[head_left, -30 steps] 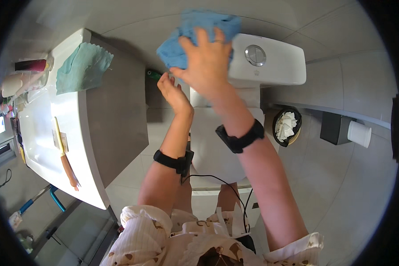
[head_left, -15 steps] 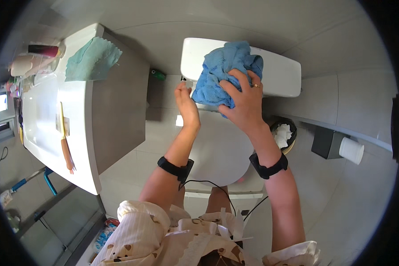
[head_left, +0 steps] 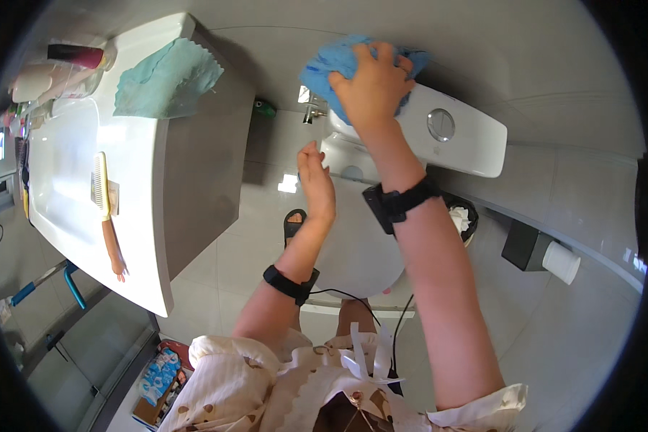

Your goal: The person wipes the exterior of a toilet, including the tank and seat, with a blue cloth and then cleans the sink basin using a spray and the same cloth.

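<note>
Head view: Bare-armed in a tiled bathroom, a person presses a right hand [head_left: 374, 90] onto a crumpled blue cloth [head_left: 324, 70] at the left end of a white toilet tank [head_left: 475, 147]. The right grip is on the fabric, thumb and fingers spread and curled into its folds, apparently to keep the loose bundle together under the palm where it overhangs the tank's end. Whether the cloth also touches the wall behind cannot be told.

The left hand [head_left: 315, 186] holds nothing; its grip is loose, fingers extended above the floor beside the toilet, near a metal valve [head_left: 312, 114], perhaps held out for balance or simply kept clear. The shut toilet lid [head_left: 360, 248] lies below the right forearm, and a round flush button [head_left: 441, 124] sits uncovered to the right of the cloth.

The cloth looks soft and thick, rumpled rather than folded, with darker blue in its creases and uneven edges showing around the fingers. At left, a thinner pale-green cloth [head_left: 167, 79] with a scalloped edge hangs partly over the washbasin counter [head_left: 145, 237], seemingly parked within reach.
</note>
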A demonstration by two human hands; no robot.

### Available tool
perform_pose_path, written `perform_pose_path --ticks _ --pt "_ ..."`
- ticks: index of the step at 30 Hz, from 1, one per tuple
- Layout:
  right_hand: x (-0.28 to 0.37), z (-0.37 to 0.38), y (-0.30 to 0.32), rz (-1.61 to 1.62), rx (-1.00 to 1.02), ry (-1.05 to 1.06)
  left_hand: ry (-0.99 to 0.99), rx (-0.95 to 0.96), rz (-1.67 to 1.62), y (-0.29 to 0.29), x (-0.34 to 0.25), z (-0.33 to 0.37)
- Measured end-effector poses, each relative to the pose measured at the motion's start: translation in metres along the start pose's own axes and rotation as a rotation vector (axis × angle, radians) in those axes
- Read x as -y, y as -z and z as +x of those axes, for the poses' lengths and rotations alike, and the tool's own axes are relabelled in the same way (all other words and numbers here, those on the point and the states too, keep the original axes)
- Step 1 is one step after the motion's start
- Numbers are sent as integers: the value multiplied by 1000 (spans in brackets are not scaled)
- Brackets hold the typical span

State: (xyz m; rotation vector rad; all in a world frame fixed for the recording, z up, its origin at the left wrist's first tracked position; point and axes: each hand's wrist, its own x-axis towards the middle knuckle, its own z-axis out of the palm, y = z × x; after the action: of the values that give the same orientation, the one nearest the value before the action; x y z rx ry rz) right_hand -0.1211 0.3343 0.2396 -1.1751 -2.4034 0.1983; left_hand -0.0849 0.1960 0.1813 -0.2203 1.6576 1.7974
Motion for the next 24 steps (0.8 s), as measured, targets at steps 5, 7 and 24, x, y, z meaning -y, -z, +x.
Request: perform_pose_path --ticks 5,7,24 --pt "-15 -7 8 68 3 59 -97 -110 102 -12 -18 34" --pt "-36 -16 22 184 65 170 -239 -179 211 -23 -28 48" --pt "-256 -86 92 101 -266 -328 -543 -506 1179 -97 -47 59"
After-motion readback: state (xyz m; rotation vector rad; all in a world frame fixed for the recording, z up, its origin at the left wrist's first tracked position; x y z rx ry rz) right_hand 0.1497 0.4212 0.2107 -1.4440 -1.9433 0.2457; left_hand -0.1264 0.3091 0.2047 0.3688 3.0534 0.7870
